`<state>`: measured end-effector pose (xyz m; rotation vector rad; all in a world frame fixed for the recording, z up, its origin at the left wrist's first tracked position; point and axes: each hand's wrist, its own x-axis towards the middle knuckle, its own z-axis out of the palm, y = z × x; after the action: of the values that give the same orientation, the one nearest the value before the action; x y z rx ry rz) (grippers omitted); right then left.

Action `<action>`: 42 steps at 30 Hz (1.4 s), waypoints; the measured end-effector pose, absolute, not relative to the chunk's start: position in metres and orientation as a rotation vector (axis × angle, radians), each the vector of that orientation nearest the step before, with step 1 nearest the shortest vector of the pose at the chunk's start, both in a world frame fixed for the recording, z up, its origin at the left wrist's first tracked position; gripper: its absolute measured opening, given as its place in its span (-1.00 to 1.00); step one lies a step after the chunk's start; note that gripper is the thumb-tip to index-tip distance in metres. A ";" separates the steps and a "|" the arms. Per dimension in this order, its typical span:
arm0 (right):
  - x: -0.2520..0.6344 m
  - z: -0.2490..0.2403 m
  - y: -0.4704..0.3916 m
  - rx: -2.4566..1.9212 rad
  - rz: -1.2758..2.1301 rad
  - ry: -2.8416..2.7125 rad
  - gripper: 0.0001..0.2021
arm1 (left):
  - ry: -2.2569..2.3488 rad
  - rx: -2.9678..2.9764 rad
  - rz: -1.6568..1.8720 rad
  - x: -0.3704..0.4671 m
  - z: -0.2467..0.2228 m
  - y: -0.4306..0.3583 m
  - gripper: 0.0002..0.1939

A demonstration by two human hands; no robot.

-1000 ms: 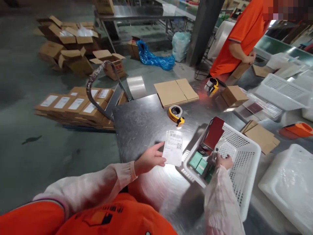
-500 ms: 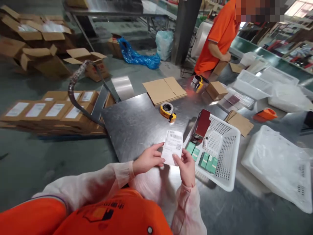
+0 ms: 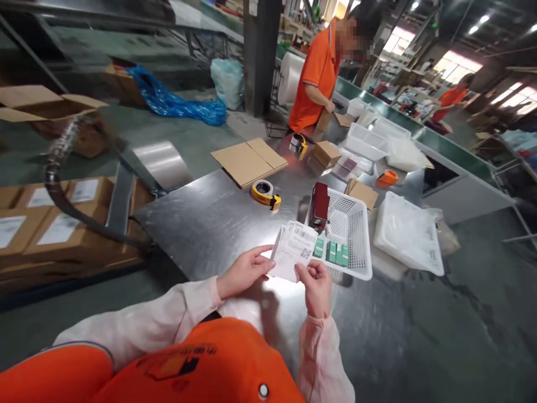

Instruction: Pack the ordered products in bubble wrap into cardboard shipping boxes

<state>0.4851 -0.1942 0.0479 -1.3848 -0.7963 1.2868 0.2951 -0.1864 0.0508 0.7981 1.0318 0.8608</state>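
Note:
A small stack of white printed sheets [image 3: 293,253] with a barcode and a QR code is held over the steel table, its sheets slightly fanned at the left. My right hand [image 3: 316,284] pinches the lower right corner, thumb on top. At the left edge, my left hand [image 3: 247,271] has its fingers and thumb closed about the sheets. Just beyond the papers stands a white perforated basket [image 3: 361,246] holding several green boxes [image 3: 338,253] and a dark red box [image 3: 319,204]. Part of the basket's near left side is hidden by the sheets.
A yellow tape dispenser [image 3: 265,193] and flat cardboard [image 3: 247,162] lie on the steel table [image 3: 184,218]. Right of the basket sits a white tray with clear plastic [image 3: 409,232]. Labelled cartons [image 3: 62,229] sit by a trolley handle at left. A co-worker [image 3: 316,78] stands across.
My view has swung right, bringing more of the hall into sight. The sheets have spread apart a little at their left side, with both hands still at them.

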 end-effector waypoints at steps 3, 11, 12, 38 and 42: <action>0.475 0.052 -0.200 -1.334 1.358 -0.756 -0.52 | 1.006 0.772 0.882 0.283 0.056 -0.183 -0.32; 0.446 0.055 -0.203 -1.253 1.351 -0.614 -0.55 | 0.903 0.751 0.856 0.252 0.067 -0.174 -0.44; 0.443 0.055 -0.203 -1.263 1.347 -0.608 -0.55 | 0.893 0.745 0.855 0.249 0.067 -0.174 -0.45; 0.407 0.074 -0.202 -1.358 1.239 -0.737 -0.50 | 0.872 0.651 0.783 0.226 0.060 -0.169 -0.43; 0.409 0.070 -0.201 -1.357 1.238 -0.754 -0.50 | 0.887 0.636 0.794 0.226 0.059 -0.168 -0.46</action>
<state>0.4092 -0.2011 0.0696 -1.3568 -0.7537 1.2381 0.2264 -0.1682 0.0591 0.6356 0.8870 0.7943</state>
